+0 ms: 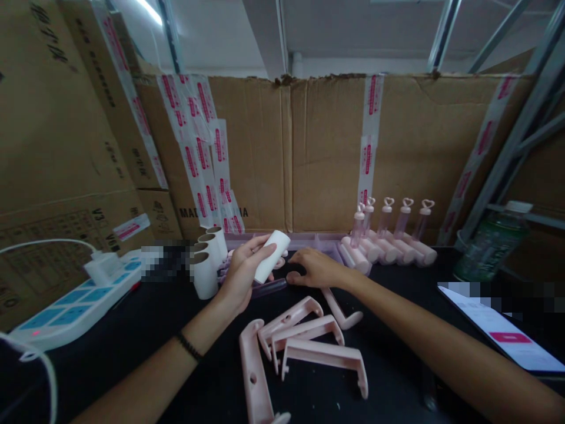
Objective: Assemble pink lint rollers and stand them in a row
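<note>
My left hand [242, 268] is wrapped round a white roll [272, 256], held tilted above the purple tray. My right hand [315, 268] is at the tray, palm down, with its fingers and thumb apart. Nothing shows between them. The purple tray [326, 242] is partly covered by both hands; small pink and purple parts [279, 263] lie in it. Left of my left hand, several more white rolls [205, 277] stand upright in a row, brown inside. Nearer to me, several pale pink angled plastic handles [324, 351] lie loosely on the black table.
Several pink rollers [388, 250] with heart-topped clear tubes stand at the back right. Further right are a green bottle [492, 241] and a lit phone [503, 330]. A power strip [75, 306] lies at left. Cardboard walls [326, 159] close off the back.
</note>
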Tool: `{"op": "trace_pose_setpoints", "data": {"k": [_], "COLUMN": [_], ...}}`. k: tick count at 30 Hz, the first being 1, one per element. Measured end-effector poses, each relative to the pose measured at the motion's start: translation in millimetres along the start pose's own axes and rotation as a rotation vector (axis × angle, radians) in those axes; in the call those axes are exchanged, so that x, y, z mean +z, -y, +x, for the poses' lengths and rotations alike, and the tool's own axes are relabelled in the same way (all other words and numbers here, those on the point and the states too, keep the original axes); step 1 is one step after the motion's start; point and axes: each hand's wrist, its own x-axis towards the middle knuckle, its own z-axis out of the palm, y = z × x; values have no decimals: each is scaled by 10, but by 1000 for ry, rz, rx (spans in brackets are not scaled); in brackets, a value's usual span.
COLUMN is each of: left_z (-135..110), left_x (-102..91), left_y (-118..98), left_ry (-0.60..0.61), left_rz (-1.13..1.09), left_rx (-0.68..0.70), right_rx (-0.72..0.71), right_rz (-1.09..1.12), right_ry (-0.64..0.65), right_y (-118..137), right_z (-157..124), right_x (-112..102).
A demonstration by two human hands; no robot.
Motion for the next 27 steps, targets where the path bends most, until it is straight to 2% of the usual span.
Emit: {"op": "trace_pose_setpoints", "data": {"k": [4,8,14,19,24,27], "left_z": [2,2,-35,-47,-33,-27], "left_x": [6,-1,11,17,-4,-12], "left_y": [-6,-6,-11,1,26,42], "left_ry": [3,7,3,1,20,24], "left_rz": [3,28,85,95,111,120], "left_rx": [-4,-5,-1,8,20,31], "right_rx": [-16,6,5,-163,-196,-187], "right_rz": [16,30,69,237,247,371], "right_ry": [19,-26,-211,-358,-326,-299], "right_y": [-13,24,76,165,261,244], "right_z": [-16,-15,46,18,-44,-38], "right_x": [9,-31,-355,-596,-621,-594]}}
